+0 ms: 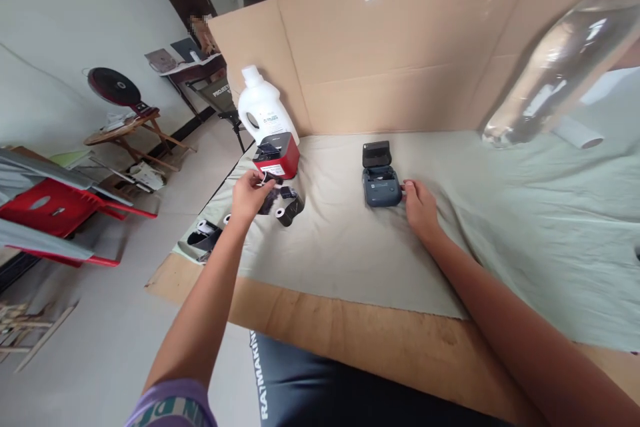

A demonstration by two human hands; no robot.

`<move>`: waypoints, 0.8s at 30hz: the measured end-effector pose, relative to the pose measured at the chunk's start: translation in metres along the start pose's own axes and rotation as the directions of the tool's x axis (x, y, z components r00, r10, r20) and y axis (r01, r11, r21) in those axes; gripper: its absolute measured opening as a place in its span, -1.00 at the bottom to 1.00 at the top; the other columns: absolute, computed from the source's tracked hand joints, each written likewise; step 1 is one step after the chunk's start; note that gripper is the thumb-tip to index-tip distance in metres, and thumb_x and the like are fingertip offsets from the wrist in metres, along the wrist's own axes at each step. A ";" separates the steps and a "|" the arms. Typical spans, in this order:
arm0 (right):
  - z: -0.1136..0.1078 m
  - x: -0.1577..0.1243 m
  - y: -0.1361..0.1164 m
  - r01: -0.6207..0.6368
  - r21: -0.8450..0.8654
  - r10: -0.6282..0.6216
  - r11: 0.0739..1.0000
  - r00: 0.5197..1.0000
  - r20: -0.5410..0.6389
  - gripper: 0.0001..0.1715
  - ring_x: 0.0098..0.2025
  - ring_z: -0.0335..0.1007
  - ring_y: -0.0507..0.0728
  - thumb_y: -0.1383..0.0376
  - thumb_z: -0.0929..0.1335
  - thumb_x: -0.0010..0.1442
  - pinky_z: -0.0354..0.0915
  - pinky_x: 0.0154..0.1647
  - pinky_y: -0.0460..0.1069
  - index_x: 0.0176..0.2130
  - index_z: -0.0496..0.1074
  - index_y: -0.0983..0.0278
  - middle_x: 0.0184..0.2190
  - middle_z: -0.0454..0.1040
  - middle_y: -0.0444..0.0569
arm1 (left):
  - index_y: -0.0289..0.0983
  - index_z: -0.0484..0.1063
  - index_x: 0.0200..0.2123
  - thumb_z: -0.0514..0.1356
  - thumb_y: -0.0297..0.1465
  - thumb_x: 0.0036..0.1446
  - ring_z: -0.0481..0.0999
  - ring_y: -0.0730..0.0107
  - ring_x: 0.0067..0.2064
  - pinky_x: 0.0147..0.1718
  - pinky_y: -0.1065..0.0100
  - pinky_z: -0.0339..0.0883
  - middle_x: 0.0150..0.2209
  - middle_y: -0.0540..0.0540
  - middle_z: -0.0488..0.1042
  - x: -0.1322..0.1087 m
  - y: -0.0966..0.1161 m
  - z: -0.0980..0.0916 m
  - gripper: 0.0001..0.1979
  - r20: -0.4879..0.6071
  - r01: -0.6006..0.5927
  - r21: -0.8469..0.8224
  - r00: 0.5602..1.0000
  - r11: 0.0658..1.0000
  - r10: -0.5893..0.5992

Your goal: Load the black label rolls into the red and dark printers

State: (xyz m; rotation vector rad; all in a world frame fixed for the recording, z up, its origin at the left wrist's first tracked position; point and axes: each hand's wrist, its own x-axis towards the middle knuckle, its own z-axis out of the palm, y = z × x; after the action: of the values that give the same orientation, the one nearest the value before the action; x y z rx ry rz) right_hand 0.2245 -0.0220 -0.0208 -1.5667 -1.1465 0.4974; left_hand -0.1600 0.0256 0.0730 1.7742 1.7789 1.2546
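My left hand (249, 199) is closed in a pinch around a small dark paper roll (271, 181) with a white edge, just in front of a red and black box-shaped device (284, 159). Below its fingertips lie black rolls (284, 215) with white cores and loose curled ends. A small dark portable printer (383, 191) sits on the cloth to the right, its lid (377, 154) flipped up and its compartment facing me. The fingers of my right hand (421, 208) are closed against the printer's right side; their far side is hidden.
A white jug (265, 110) stands behind the red device, against a cardboard panel (400, 73). At the right leans a large clear bottle (560, 67) beside a white paper tube (577, 133). More rolls (205, 228) lie near the cloth's left edge. A red chair (55, 213) stands on the floor.
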 end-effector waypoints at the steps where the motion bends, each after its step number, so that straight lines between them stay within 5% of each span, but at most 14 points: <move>1: 0.000 0.000 0.000 -0.002 0.009 0.002 1.000 1.000 0.003 -0.46 -0.22 0.48 0.25 -0.06 0.15 0.30 0.31 -0.08 0.16 -0.14 0.46 0.25 -0.18 0.58 0.13 | -0.18 0.41 -0.23 0.37 -0.22 -0.07 0.48 0.35 -0.44 -0.44 0.37 0.34 -0.43 -0.01 0.50 -0.002 0.016 0.016 -0.66 0.003 0.022 -0.229 1.000 0.973 -0.022; 4: 0.000 -0.002 -0.001 -0.008 0.037 0.008 0.999 1.000 -0.002 -0.46 -0.19 0.48 0.25 -0.06 0.16 0.29 0.32 -0.07 0.15 -0.11 0.46 0.25 -0.18 0.59 0.11 | -0.17 0.40 -0.06 0.41 -0.22 -0.12 0.47 0.45 -0.45 -0.46 0.43 0.33 -0.37 0.03 0.50 -0.011 0.066 0.080 -0.48 0.172 0.147 -0.592 0.984 0.792 -0.054; 7: -0.002 -0.003 -0.004 -0.004 0.030 0.004 1.000 1.000 -0.008 -0.47 -0.15 0.48 0.26 -0.03 0.16 0.29 0.31 -0.03 0.15 -0.07 0.45 0.25 -0.17 0.60 0.12 | -0.22 0.51 -0.09 0.42 -0.28 -0.15 0.47 0.48 -0.39 -0.44 0.47 0.30 -0.35 0.02 0.50 -0.018 0.102 0.145 -0.52 0.394 0.264 -0.620 0.919 0.739 0.002; 11: -0.004 -0.005 -0.006 -0.006 0.022 0.006 1.000 1.000 0.011 -0.47 -0.12 0.49 0.27 0.00 0.15 0.31 0.31 -0.02 0.15 -0.05 0.45 0.27 -0.16 0.60 0.14 | -0.28 0.56 -0.19 0.40 -0.32 -0.15 0.50 0.41 -0.29 -0.27 0.40 0.35 -0.32 -0.03 0.56 -0.013 0.111 0.200 -0.62 0.445 0.226 -0.628 0.889 0.745 0.106; 20: -0.004 -0.005 -0.007 -0.020 0.031 0.019 0.999 0.999 0.029 -0.53 -0.10 0.49 0.25 0.02 0.16 0.32 0.31 -0.04 0.11 -0.07 0.44 0.24 -0.15 0.61 0.10 | -0.21 0.66 -0.27 0.38 -0.36 -0.06 0.52 0.29 -0.19 -0.07 0.26 0.36 -0.23 -0.10 0.59 0.001 0.074 0.239 -0.79 0.358 -0.132 -0.461 0.877 0.877 0.320; 24: -0.005 -0.006 -0.008 -0.036 0.051 0.034 0.998 0.999 0.039 -0.56 -0.08 0.48 0.25 0.02 0.17 0.33 0.30 -0.02 0.13 -0.08 0.44 0.20 -0.14 0.60 0.07 | -0.17 0.67 -0.30 0.35 -0.46 -0.02 0.53 0.28 -0.15 0.00 0.22 0.32 -0.22 -0.10 0.55 0.002 0.072 0.247 -0.83 0.321 -0.187 -0.398 0.889 0.898 0.327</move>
State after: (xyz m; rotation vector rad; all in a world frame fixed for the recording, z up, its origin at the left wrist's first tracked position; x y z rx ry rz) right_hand 0.2224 -0.0294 -0.0137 -1.5405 -1.1279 0.5777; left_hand 0.0722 0.1007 -0.0089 1.9176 1.0461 1.1377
